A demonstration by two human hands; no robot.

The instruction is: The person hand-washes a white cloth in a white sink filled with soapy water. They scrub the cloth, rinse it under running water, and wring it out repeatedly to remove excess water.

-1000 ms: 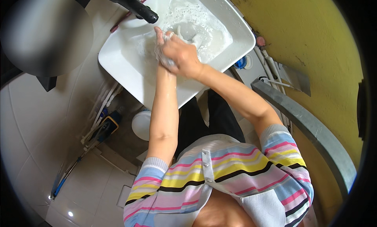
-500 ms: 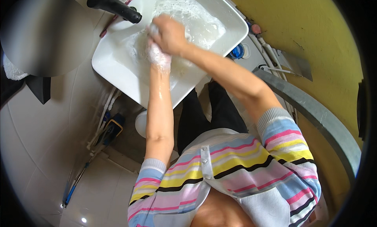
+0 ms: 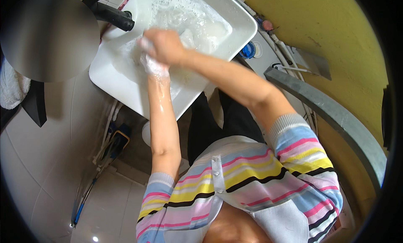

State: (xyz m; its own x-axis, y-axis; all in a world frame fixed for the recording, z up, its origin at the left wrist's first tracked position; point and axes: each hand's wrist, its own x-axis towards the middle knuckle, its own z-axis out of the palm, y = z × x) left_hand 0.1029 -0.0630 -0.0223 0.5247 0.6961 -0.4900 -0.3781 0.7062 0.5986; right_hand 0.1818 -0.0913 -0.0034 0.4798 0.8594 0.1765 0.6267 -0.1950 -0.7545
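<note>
Over the white sink (image 3: 105, 73), my right hand (image 3: 165, 46) is closed, its fingers curled and blurred by motion. Something small and whitish (image 3: 146, 44) shows at those fingers, wet cloth or foam, I cannot tell which. Right beneath it, my left hand (image 3: 156, 68) is coated in white suds, and its fingers are hidden behind the right one. Suds run down onto the left wrist. Foamy, cloudy water (image 3: 210, 28) fills much of the basin. A pale lump (image 3: 187, 38) shows in that water beside my right hand, perhaps cloth. Both hands are near the black faucet (image 3: 119, 20).
A blue round tub (image 3: 247, 50) stands right of the sink, near white pipes (image 3: 289, 60) along the yellow wall (image 3: 319, 20). A grey metal rail (image 3: 323, 98) curves past my right arm. A white towel (image 3: 13, 85) hangs at the left, and a blue-handled pole (image 3: 82, 205) leans lower left.
The sink, faucet and both hands appear slightly further left and lower in the picture. My hands remain together, and the pale lump in the water now shows beside the right one.
</note>
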